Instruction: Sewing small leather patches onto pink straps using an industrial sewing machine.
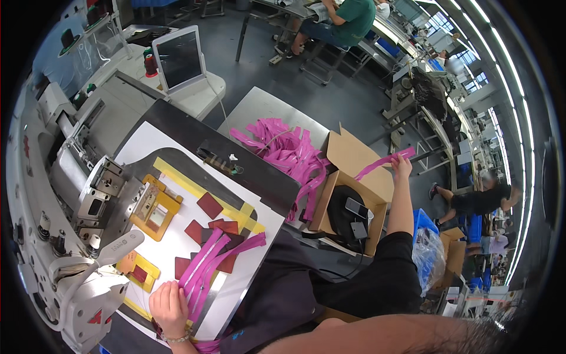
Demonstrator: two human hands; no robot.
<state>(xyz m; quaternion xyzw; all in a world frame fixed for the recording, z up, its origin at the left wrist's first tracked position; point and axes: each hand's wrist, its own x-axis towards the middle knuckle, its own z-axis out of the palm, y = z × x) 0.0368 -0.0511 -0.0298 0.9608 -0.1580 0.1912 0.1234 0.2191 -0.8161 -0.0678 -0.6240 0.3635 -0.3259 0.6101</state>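
My right hand (402, 166) is raised out to the right, pinching one end of a pink zipper (377, 163) that slants down toward an open cardboard box. On the sewing machine's white work surface, my left hand (168, 305) is closed at the edge of a few pink zippers (203, 265), its fingertips partly hidden. Those zippers run away from the hand over several dark red patches (209, 205). A large tangled heap of pink zippers (289, 147) lies on a metal table beyond. Beside the left hand sits a yellow frame (141, 271) with a dark red piece in it.
The sewing machine head (88, 248) and a yellow clamp plate (156, 206) stand at left. The cardboard box (377, 227) holds a black item, a phone and a cable. A screen (178, 58) stands behind. Other people sit farther off, near tables and a blue crate (423, 224).
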